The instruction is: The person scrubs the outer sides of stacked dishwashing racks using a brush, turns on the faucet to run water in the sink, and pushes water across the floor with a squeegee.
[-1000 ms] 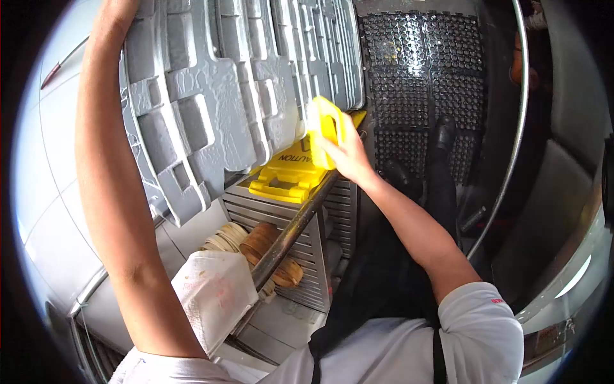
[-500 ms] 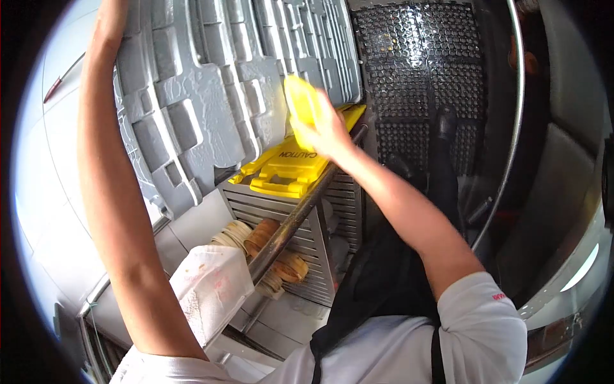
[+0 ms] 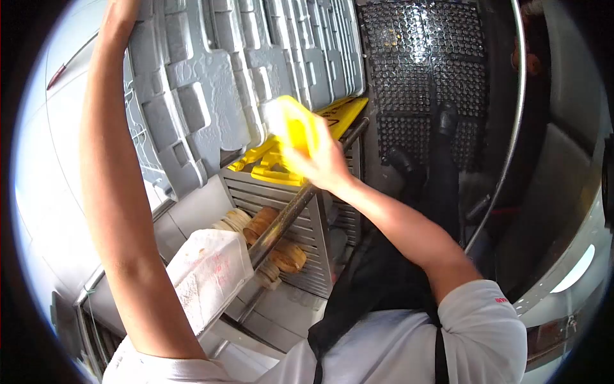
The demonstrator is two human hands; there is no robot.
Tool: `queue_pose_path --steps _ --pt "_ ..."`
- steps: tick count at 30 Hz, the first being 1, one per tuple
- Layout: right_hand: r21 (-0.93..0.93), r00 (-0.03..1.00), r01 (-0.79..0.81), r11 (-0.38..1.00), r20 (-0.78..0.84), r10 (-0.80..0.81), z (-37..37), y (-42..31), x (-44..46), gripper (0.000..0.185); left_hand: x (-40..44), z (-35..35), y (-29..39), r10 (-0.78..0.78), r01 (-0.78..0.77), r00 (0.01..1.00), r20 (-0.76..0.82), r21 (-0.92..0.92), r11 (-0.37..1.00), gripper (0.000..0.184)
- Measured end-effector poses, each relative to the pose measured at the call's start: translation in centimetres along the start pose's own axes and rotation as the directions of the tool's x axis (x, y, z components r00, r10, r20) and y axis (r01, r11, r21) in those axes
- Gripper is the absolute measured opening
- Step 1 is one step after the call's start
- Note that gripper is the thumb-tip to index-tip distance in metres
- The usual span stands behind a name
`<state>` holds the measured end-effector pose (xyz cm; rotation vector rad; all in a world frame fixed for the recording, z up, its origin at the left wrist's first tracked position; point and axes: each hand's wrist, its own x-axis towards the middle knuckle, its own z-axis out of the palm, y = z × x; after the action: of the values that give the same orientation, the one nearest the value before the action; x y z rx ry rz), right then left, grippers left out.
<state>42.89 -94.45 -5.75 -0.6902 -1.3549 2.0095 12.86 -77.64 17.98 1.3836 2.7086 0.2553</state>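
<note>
A large grey moulded plastic panel (image 3: 217,86) with ribs and recesses leans in front of me, wet and streaked with suds. My right hand (image 3: 323,157) is closed around a yellow scrub brush (image 3: 297,131). Its pale, blurred side faces the panel's lower edge, and I cannot tell whether it touches. My left hand (image 3: 121,14) is at the top edge of the view beside the panel's upper left; its fingers are cut off. Behind the right hand lies a yellow caution sign (image 3: 348,115), partly covered by the brush and hand.
The sign rests on a slatted metal rack (image 3: 307,224) with a metal rail (image 3: 281,227) along it. Round wooden pieces (image 3: 288,256) and a white bag (image 3: 211,272) sit below. A black rubber mat (image 3: 422,77) covers the floor at right, near a curved metal pipe (image 3: 511,141).
My right hand and the brush have moved down and slightly left, now covering more of the caution sign. The panel appears slightly shifted to the right in view.
</note>
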Motion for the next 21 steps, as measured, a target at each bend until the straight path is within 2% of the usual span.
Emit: queue_pose_path --steps 1,2,3,4,5,7,9,10,11,13,14,15,17,20,21 --pt "0.080 0.995 -0.095 0.992 0.014 0.095 1.5 -1.1 1.8 0.062 -0.3 0.2 0.2 -0.001 0.001 1.000 -0.014 -0.008 1.000 0.082" --pt "-0.019 0.998 0.001 1.000 -0.062 -0.002 2.2 -1.2 5.1 0.061 -0.5 0.4 0.3 0.002 -0.002 1.000 -0.030 -0.013 1.000 0.082" --pt "-0.079 0.989 -0.141 0.987 -0.046 0.137 1.6 -1.8 9.1 0.058 -0.7 0.3 0.4 0.005 -0.006 0.999 -0.050 -0.017 1.000 0.082" --pt "-0.022 0.968 -0.250 0.968 -0.040 0.249 1.2 -0.8 12.6 0.057 -0.8 0.1 0.4 0.009 -0.011 0.998 -0.069 -0.023 1.000 0.082" --pt "-0.082 0.971 -0.233 0.969 -0.075 0.227 0.7 -0.1 14.5 0.055 -0.8 0.3 -0.2 -0.003 -0.004 0.997 -0.083 -0.086 0.996 0.081" --pt "0.079 0.978 -0.202 0.976 -0.042 0.206 0.6 -0.5 11.3 0.053 0.3 0.9 -2.4 -0.018 -0.010 0.992 -0.122 -0.227 0.974 0.080" --pt "0.117 0.995 -0.089 0.989 -0.041 0.094 0.7 0.6 3.6 0.057 1.1 0.4 -3.6 -0.014 0.003 0.999 -0.051 -0.202 0.979 0.081" --pt "-0.078 0.996 -0.084 0.993 -0.040 0.081 0.0 0.7 0.1 0.060 1.0 0.2 -3.7 -0.025 0.020 0.999 -0.021 -0.187 0.982 0.082" --pt "-0.092 0.965 -0.257 0.962 0.022 0.260 -1.1 2.3 -2.4 0.061 0.9 -0.1 -3.7 -0.034 0.034 0.999 0.007 -0.168 0.985 0.082" --pt "-0.033 0.928 -0.373 0.927 -0.003 0.373 -2.4 4.9 -2.5 0.062 1.2 -0.6 -3.2 -0.033 0.041 0.997 0.066 -0.129 0.991 0.084" --pt "0.000 0.983 -0.164 0.987 -0.090 0.163 -1.6 6.5 -0.3 0.061 1.5 -0.4 -3.0 -0.030 0.040 0.995 0.092 -0.114 0.993 0.085" --pt "0.011 0.984 0.046 0.999 -0.172 -0.043 -0.4 7.3 2.8 0.059 1.4 -0.3 -2.8 -0.019 0.028 0.997 0.080 -0.119 0.993 0.084" --pt "-0.112 0.976 -0.194 0.975 -0.118 0.181 0.0 4.4 9.2 0.058 1.1 -0.5 -2.1 -0.006 0.016 0.997 0.079 -0.123 0.992 0.082" --pt "-0.050 0.960 -0.273 0.961 -0.074 0.269 -0.9 4.8 13.9 0.059 0.9 -0.2 -2.5 -0.009 0.020 0.996 0.091 -0.119 0.993 0.081" --pt "0.045 0.972 -0.195 0.980 -0.123 0.199 -0.1 6.6 12.1 0.055 1.2 -0.2 -2.8 -0.011 0.022 0.996 0.091 -0.124 0.992 0.082"
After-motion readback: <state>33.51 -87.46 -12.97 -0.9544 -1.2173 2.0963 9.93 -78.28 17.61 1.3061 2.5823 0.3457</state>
